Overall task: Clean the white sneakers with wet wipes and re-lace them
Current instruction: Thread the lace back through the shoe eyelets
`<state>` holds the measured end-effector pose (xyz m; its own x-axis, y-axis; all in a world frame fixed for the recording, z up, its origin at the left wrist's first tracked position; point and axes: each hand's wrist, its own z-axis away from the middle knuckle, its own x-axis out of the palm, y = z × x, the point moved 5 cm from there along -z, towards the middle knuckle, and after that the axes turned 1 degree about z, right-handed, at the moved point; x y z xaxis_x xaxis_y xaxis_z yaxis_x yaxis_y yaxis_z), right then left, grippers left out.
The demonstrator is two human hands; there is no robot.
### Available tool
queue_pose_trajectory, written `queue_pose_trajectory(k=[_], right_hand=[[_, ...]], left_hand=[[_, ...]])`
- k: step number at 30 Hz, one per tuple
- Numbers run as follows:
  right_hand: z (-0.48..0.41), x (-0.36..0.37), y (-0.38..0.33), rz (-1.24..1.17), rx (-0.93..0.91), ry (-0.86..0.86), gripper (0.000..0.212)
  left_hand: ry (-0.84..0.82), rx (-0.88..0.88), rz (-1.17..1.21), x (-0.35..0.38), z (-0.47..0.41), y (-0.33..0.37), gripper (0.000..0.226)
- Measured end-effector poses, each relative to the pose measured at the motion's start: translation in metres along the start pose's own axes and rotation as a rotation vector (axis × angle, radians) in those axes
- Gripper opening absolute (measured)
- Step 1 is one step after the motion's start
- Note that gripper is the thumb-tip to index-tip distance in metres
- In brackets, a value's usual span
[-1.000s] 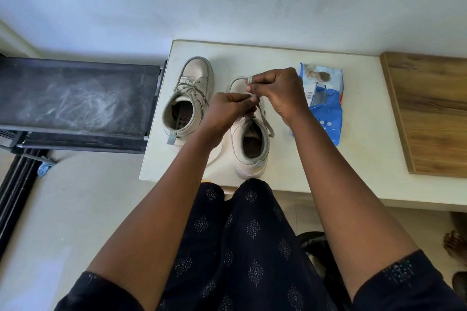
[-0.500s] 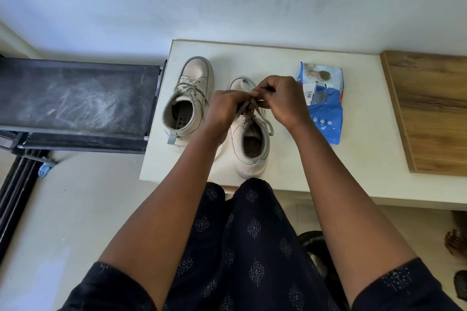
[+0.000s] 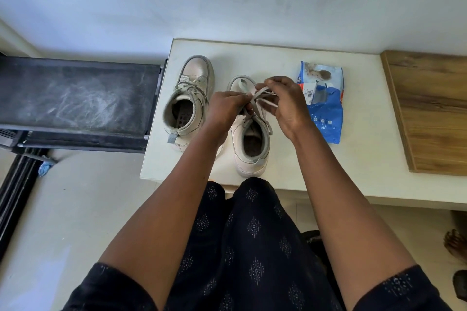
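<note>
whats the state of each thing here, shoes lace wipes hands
laced sneaker: upright on the table, laces threaded
second sneaker: upright, lace threaded, bow not yet finished
lace: ends lifted above the shoe, held in both hands
left hand: pinches the lace
right hand: fingers curled round a lace loop
wipes pack: lying flat, unclear whether sealed

Two sneakers are sitting side by side on the tabletop (image 3: 353, 159): left sneaker (image 3: 188, 98), right sneaker (image 3: 252, 141); wipes pack (image 3: 324, 108) is lying right of them.
</note>
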<state>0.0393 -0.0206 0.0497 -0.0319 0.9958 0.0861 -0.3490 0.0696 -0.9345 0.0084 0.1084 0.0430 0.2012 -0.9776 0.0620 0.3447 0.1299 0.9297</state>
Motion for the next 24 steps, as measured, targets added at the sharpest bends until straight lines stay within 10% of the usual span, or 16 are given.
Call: queue_pose_trajectory(k=[14, 24], right_hand=[[0.005, 0.010, -0.021, 0.573, -0.261, -0.125, 0.020], [0.014, 0.025, -0.015, 1.216, -0.436, -0.074, 0.020]], left_hand=[[-0.006, 0.021, -0.152, -0.008, -0.005, 0.002, 0.011], [0.032, 0.117, -0.264, -0.019, 0.007, 0.002, 0.039]])
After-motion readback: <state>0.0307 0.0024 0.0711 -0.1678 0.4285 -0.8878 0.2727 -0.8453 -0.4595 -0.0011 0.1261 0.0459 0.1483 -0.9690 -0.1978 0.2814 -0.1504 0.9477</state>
